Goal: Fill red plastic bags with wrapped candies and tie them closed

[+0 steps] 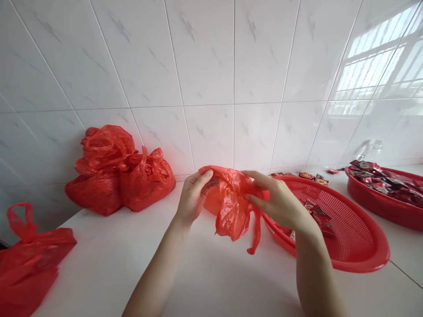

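Between my two hands a thin red plastic bag (233,207) hangs above the white counter, crumpled, with one handle strip dangling at its lower right. My left hand (193,193) grips the bag's left edge, thumb on top and fingers behind. On the other side, my right hand (274,196) pinches the bag between thumb and fingers. Just beyond my right forearm sits a red perforated basket (353,224), tilted, with several small dark red packets (322,218) in it. My forearm hides part of this basket.
Filled red bags (102,176) are piled against the tiled wall at the left. Another red bag (29,264) lies at the near left edge. A second red basket (373,193) full of packets stands far right, a clear plastic container (373,149) behind it. Loose packets (307,175) lie along the wall.
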{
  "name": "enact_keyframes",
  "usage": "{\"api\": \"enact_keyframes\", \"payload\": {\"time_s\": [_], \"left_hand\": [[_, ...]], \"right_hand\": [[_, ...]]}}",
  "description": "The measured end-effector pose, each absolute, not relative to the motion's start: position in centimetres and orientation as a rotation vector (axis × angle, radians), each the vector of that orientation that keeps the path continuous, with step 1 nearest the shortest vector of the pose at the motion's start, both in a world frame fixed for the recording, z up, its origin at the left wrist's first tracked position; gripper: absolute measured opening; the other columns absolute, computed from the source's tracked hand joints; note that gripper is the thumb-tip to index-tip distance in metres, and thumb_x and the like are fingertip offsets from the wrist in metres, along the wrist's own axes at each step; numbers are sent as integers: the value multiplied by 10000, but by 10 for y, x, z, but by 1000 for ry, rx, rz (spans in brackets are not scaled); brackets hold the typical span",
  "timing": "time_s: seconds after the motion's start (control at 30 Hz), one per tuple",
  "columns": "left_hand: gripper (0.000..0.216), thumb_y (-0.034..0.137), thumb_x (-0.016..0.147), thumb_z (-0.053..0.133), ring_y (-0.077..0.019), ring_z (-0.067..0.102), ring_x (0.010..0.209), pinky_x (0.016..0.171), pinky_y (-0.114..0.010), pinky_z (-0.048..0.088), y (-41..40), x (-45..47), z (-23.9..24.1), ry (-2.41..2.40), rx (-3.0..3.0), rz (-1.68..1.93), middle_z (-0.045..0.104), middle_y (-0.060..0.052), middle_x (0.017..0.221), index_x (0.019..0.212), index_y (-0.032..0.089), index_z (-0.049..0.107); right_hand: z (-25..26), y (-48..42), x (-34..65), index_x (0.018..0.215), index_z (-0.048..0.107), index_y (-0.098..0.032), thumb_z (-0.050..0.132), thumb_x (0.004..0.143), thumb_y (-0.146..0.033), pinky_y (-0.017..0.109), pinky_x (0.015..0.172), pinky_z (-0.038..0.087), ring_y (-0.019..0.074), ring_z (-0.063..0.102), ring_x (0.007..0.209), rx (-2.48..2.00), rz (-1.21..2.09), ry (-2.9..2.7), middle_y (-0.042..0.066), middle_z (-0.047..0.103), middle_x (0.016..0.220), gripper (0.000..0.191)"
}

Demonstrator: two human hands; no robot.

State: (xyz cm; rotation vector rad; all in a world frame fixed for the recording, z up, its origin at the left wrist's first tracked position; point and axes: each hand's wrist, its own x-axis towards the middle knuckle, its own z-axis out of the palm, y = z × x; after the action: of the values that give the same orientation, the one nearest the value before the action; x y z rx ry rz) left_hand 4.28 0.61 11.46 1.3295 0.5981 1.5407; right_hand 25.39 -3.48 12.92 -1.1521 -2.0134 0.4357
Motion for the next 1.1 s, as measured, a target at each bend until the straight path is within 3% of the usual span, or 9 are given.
{"api": "enact_keyframes", "payload": {"time_s": [0.17,0.27,0.37,0.47,0.57,0.7,0.8,0.93,1.1], "left_hand": [[351,430,767,751,-119,518,608,595,-231,437,29,20,107,925,1395,1618,555,14,609,573,172,613],[378,481,751,740,-129,526,609,599,-238,442,40,5,104,999,1329,1574,537,18,602,579,184,583],[427,549,731,725,-146,550,592,574,-254,470,48,-3,103,1043,1261,1514,552,1,609,586,192,540],[397,555,720,714,-158,621,631,596,-265,521,51,-5,105,1143,1193,1588,627,-29,756,742,189,563],[483,571,765,683,-183,698,784,690,-287,567,45,-5,109,1189,1283,1624,661,-86,1060,1068,204,602],[661,526,758,751,-245,693,1012,784,-304,583,23,6,110,1112,1591,1318,592,-109,1362,1358,318,566],[511,379,706,819,-249,681,1034,865,-326,568,15,20,106,1083,1724,1260,621,-84,1359,1196,293,705],[244,372,648,806,-222,686,816,735,-330,572,30,24,103,1086,1502,1421,747,-82,892,790,177,765],[300,366,485,852,-145,606,608,598,-273,524,60,-5,98,1073,1184,1452,695,-38,667,654,153,726]], "right_hand": [[130,-23,266,1082,724,-186,536,888,-246,268,568,537,161,661,608,-1235,661,-1833,21,724,731,277],[129,-21,272,1065,707,-172,585,867,-335,230,384,414,114,532,422,-1269,775,-1720,17,705,674,284],[128,-20,270,946,706,-170,630,842,-385,211,345,349,96,480,390,-1259,787,-1658,14,687,630,250],[128,-19,265,798,658,-173,629,843,-399,201,328,312,86,441,348,-1294,705,-1548,-13,610,536,231],[128,-18,262,687,569,-189,657,829,-444,201,330,287,82,415,335,-1337,583,-1463,-21,565,503,305],[127,-17,256,615,489,-208,669,832,-471,204,370,270,79,371,376,-1353,514,-1437,-53,452,445,386],[127,-18,252,568,436,-209,704,806,-475,204,379,214,63,294,399,-1368,527,-1454,-71,374,446,446],[130,-24,256,531,367,-212,774,730,-504,200,387,156,44,223,420,-1311,636,-1480,-85,302,462,539],[137,-35,269,575,456,-213,792,714,-493,227,402,320,92,406,464,-1141,761,-1452,-16,526,554,459]]}}
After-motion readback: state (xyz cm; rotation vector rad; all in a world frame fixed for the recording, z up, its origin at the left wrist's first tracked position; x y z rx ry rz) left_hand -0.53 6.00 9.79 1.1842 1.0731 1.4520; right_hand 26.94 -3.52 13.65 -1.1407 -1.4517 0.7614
